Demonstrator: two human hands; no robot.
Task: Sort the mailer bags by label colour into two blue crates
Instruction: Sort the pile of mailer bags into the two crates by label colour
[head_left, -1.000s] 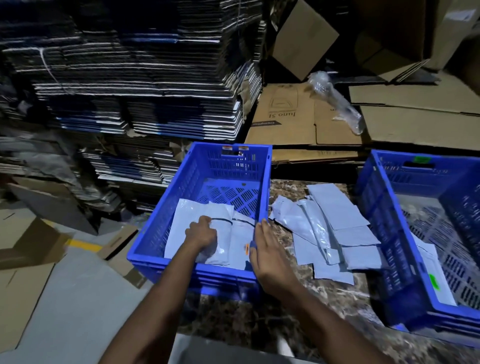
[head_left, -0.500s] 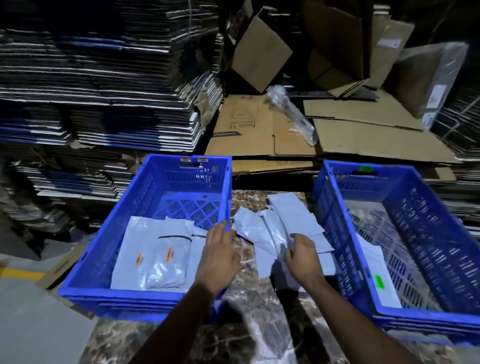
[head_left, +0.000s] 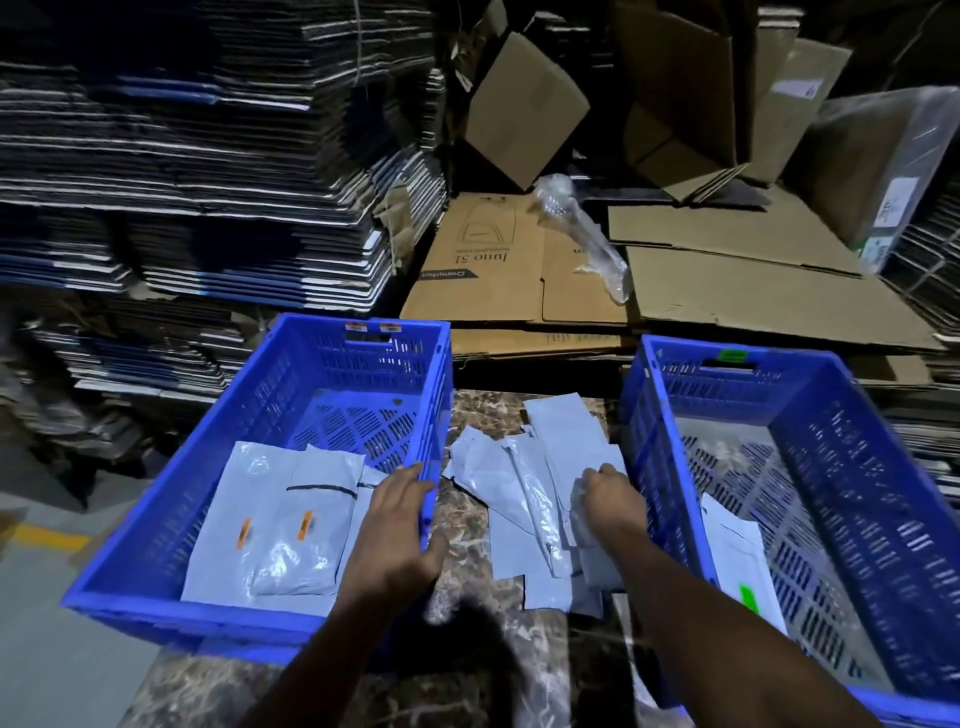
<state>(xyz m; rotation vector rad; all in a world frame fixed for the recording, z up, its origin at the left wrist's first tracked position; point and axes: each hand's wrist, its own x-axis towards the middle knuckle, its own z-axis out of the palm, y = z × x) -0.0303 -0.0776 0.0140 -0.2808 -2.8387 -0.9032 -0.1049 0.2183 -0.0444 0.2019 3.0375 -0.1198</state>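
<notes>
Two blue plastic crates with slotted lattice walls sit on a mottled marble surface. The left crate holds flat, glossy grey mailer bags with orange labels; the right crate holds one with a green label. Between them lies a loose pile of crinkled mailers. The left hand rests flat-fingered on the left crate's right wall. The right hand curls over the pile, gripping a mailer.

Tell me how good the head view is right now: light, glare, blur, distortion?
Head view: dim, bluish light; the cardboard stacks fall into near-black. Shiny glare on the mailer bags in the left crate. A dark shadow lies on the marble table between the forearms. Wide-angle bending toward the edges; the orange labels are soft and unreadable.
</notes>
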